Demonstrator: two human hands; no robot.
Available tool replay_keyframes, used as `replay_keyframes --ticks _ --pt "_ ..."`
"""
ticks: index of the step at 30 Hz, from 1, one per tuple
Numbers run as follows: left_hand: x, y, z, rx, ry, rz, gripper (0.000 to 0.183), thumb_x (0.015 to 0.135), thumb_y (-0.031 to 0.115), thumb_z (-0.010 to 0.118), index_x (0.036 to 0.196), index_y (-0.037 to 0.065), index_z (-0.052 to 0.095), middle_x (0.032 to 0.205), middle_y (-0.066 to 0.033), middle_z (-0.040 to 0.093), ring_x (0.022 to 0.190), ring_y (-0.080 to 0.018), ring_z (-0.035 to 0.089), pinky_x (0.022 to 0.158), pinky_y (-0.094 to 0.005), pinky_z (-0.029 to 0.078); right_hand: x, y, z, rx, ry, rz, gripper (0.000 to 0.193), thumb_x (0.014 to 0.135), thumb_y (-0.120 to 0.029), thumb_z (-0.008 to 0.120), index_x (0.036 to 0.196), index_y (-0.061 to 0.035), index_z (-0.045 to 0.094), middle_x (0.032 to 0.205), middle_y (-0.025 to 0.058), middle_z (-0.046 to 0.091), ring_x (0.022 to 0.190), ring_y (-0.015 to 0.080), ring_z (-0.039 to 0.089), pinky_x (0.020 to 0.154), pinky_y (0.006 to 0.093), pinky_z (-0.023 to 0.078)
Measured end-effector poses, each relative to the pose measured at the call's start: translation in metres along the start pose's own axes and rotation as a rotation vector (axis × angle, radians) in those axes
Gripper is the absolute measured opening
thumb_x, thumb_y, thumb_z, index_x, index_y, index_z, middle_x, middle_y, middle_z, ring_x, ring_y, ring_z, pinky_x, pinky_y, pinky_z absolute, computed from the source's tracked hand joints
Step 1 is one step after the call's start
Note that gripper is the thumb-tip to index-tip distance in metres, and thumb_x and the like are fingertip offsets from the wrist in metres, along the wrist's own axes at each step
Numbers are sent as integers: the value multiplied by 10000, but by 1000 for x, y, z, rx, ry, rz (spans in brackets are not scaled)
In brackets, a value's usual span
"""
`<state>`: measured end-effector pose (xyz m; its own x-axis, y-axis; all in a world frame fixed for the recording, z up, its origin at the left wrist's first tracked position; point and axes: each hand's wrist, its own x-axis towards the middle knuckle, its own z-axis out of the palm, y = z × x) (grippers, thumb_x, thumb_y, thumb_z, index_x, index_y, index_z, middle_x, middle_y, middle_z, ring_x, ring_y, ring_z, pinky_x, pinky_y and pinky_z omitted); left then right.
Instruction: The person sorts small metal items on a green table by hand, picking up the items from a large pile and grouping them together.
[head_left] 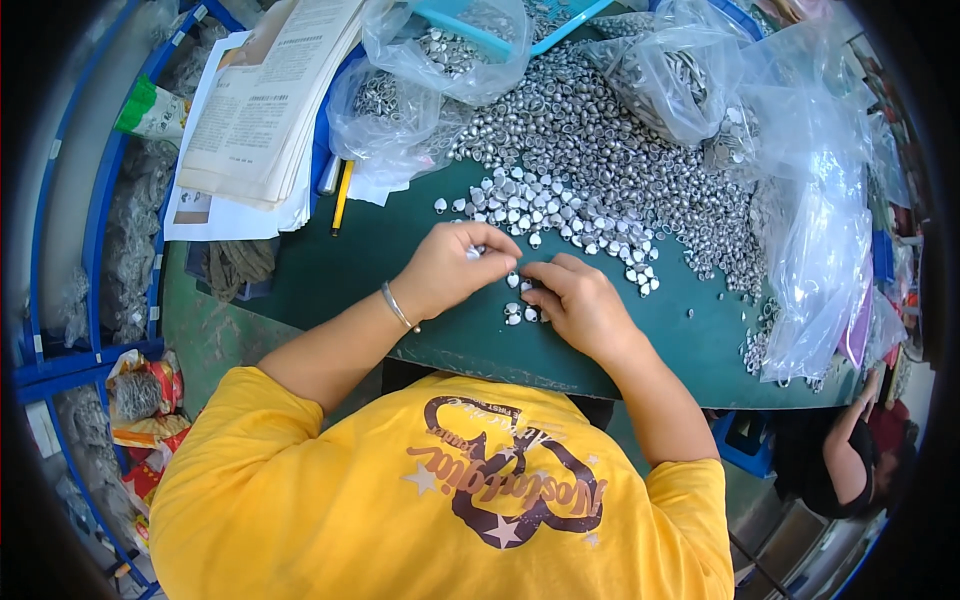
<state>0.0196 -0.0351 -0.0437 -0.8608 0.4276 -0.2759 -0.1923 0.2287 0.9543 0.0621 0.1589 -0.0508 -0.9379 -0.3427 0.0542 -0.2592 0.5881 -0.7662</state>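
My left hand (447,270) is curled closed over the green table (300,290), with small silver metal pieces (474,252) showing between its fingers. Close by on the right, thumb and fingers of my right hand (582,302) are pinched together low over the tabletop; what lies between them is mostly hidden. Several small heart-shaped silver pieces (514,312) lie beside and under those right fingertips. Just beyond both hands spreads a loose group of similar shiny pieces (540,200). The fingertips of the two hands nearly meet.
Behind lies a large heap of darker metal pieces (600,120), flanked by clear plastic bags (690,80) and a light-blue tray (560,35). Newspapers (265,110) and a yellow pen (342,200) lie left. Blue shelving (100,200) stands far left; another person (845,460) sits at right.
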Motion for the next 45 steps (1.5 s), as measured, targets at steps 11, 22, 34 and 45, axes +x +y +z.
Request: replay_keyframes --ticks 11,22,34,45 --pt "-3 -15 6 255 -28 277 111 818 90 622 848 -13 594 743 -69 564 603 -162 546 538 -294 452 -16 11 -28 576 -62 315 113 784 -51 665 886 -10 637 774 19 584 595 82 517 519 210 411" --pt "-21 -10 9 570 -187 363 259 707 116 727 946 60 646 772 -97 558 672 -244 580 634 -315 475 -18 -16 -9 -245 -178 34 136 834 -90 551 931 -33 474 813 175 546 715 373 590 605 441 479" --pt "-26 -15 14 706 -183 469 145 776 57 637 844 27 513 819 -136 541 794 -319 558 698 -376 473 -25 -14 8 -185 -127 -78 143 812 -54 576 918 -32 483 876 158 475 719 365 576 599 425 489" --pt "-1 -27 11 -1118 -528 -412 235 879 267 435 900 62 549 691 -120 557 398 -148 409 322 -188 264 4 -23 -8 248 257 27 125 781 -5 623 867 -22 534 784 95 520 667 191 513 585 288 426"
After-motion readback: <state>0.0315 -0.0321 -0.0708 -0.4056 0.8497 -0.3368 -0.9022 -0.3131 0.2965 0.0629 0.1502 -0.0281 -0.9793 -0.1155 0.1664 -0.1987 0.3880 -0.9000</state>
